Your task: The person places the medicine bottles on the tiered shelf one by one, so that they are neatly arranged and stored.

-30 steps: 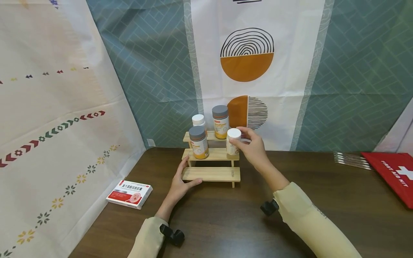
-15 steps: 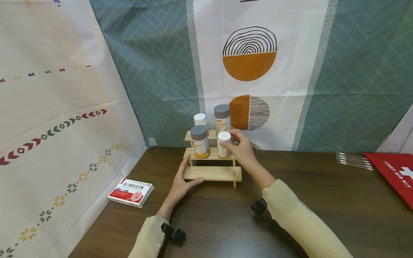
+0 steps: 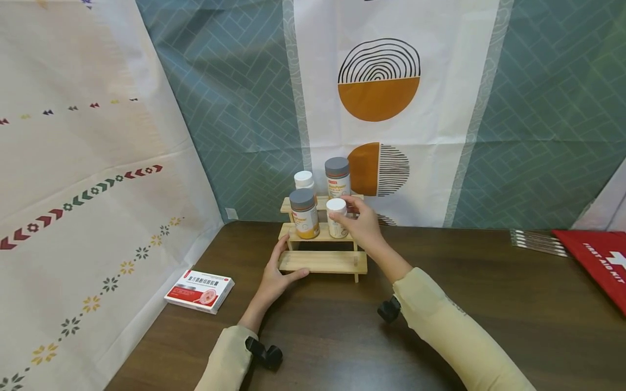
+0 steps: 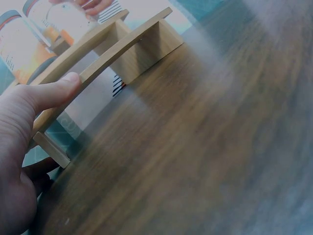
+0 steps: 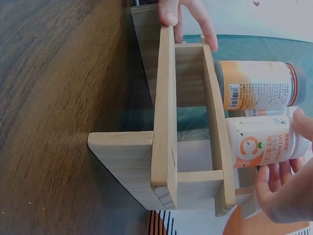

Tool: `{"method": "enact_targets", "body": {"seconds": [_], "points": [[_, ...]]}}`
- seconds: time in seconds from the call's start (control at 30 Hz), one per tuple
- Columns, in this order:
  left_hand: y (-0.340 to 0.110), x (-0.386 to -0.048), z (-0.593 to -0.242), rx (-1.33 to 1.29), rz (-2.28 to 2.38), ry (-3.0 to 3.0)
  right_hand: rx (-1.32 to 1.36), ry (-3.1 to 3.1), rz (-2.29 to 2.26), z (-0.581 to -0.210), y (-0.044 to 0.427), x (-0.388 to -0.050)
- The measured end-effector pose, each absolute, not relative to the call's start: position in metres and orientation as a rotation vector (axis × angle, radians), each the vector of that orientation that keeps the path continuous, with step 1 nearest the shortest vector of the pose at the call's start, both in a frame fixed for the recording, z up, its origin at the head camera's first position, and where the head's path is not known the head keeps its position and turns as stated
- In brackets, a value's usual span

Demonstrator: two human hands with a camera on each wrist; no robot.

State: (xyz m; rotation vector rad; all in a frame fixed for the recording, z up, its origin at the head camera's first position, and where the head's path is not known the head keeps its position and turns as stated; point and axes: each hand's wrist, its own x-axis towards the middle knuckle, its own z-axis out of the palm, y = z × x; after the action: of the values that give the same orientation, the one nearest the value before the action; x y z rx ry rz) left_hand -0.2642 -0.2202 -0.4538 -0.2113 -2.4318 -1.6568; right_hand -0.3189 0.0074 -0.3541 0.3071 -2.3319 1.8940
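Note:
A stepped wooden rack (image 3: 325, 262) stands on the table. My left hand (image 3: 272, 279) holds the left end of its lowest shelf, thumb (image 4: 61, 90) at the front edge and other fingers round the side. On the middle shelf, a white vitamin bottle (image 5: 259, 142) stands upright at the right, and my right hand (image 3: 362, 222) grips it between thumb and fingers. Left of it on that shelf is a grey-lidded jar (image 3: 305, 222) with a yellow-orange label. The top shelf bears another grey-lidded jar (image 3: 337, 179) and a white-capped bottle (image 3: 304, 180), partly hidden.
A red and white medicine box (image 3: 199, 291) lies on the table (image 3: 323, 342) at the left. Far right are a red first aid kit pouch (image 3: 594, 263) and several thin packaged swab-like sticks (image 3: 538, 243). A patterned curtain (image 3: 235, 108) hangs just behind the rack.
My right hand has moved the vitamin bottle left along the middle shelf, closer to the grey-lidded jar, and slightly down. The left hand keeps its hold on the rack.

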Motion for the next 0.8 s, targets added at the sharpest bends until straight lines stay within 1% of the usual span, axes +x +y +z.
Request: {"method": "enact_targets", "body": {"seconds": [0.57,0.8], "points": [[-0.216,-0.268,-0.456,-0.248,-1.671,-2.423,0.374,-2.336,1.862,-0.36,0.021,-0.318],[-0.22,-0.27,-0.457,-0.258,-1.67,-2.422,0.375,-2.408,1.837,-0.368,0.04,-0.315]]}}
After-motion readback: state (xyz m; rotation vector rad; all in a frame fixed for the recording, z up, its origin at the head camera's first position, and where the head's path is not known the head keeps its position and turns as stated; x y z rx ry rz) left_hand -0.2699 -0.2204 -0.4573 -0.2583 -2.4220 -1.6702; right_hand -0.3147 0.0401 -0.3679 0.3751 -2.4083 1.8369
